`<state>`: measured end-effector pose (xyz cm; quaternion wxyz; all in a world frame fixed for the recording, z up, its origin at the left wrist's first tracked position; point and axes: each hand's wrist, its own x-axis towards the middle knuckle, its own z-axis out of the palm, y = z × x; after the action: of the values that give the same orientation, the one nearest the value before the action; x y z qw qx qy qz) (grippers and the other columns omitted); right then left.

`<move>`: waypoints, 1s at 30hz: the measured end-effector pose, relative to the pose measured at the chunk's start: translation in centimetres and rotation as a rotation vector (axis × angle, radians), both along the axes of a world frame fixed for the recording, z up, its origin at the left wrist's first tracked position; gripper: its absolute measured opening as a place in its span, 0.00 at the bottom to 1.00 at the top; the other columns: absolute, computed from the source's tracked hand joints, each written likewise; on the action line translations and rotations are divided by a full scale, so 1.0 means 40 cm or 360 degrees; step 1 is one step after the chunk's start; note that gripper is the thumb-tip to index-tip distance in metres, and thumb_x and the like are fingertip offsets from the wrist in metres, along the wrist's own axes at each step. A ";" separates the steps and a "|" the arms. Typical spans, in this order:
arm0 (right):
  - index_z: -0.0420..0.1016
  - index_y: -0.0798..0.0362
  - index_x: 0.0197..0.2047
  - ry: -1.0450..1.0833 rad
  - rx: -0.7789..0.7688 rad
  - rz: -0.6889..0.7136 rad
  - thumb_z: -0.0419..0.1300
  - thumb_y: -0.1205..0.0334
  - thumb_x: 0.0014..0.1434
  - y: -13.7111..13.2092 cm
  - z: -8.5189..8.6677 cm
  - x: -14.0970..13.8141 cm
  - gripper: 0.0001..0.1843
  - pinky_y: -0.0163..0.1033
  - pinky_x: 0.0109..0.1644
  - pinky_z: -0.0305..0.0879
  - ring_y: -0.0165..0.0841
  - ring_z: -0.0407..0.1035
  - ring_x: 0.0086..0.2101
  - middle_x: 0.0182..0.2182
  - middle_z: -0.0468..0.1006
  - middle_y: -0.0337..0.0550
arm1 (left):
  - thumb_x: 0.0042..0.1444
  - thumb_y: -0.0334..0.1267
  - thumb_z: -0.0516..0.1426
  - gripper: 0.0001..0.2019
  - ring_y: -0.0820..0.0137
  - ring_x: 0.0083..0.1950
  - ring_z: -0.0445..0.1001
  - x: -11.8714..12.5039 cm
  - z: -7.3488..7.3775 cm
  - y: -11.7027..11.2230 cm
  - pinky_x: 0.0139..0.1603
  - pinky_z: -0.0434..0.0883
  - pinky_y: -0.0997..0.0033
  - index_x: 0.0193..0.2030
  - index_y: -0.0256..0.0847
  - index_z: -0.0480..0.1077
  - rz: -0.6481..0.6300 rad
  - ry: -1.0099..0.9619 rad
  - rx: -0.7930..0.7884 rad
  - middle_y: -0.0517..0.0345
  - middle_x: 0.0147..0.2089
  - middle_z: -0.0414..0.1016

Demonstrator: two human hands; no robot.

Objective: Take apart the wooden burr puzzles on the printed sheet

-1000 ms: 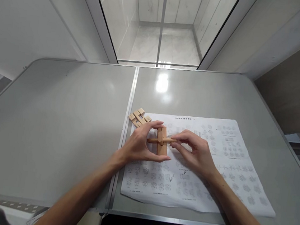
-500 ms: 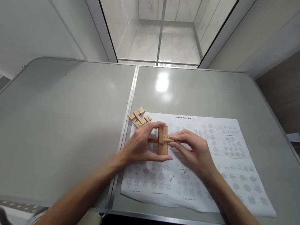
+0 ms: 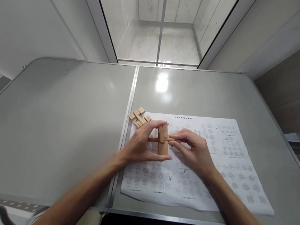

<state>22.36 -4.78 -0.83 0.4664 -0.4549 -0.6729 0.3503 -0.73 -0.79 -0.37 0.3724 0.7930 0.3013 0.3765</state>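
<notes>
Gray bench (image 3: pixel 57 116): spans the frame from its left edge.
Notched puzzle pieces (image 3: pixel 139 117): pale wood, left of centre, at the sheet's upper-left corner.
Left hand (image 3: pixel 141 142): grip clamped across the wooden block's two ends, finger above, thumb below.
Wooden block (image 3: pixel 163 148): just below frame centre, above the sheet; probably light, stiff, a little slick (smooth-looking faces), best held by its ends.
Slim stick (image 3: pixel 170 139): meets the block's right side; likely thinnest and most breakable, so pinch lightly.
Right hand (image 3: pixel 194 142): fingertips together on the stick.
Diagram sheet (image 3: pixel 238 194): lower right, under the hands.
</notes>
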 end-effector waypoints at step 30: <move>0.83 0.48 0.46 0.0446 -0.0442 -0.0246 0.69 0.54 0.70 0.011 0.015 0.019 0.08 0.44 0.45 0.79 0.36 0.78 0.34 0.32 0.82 0.41 | 0.54 0.48 0.75 0.34 0.53 0.62 0.76 -0.034 -0.012 0.063 0.63 0.74 0.48 0.63 0.46 0.67 0.0879 0.0159 0.0213 0.48 0.64 0.77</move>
<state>23.13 -4.32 -0.22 0.5138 -0.5119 -0.5097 0.4627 -2.10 1.74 -0.84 0.1872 0.7214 0.4982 0.4431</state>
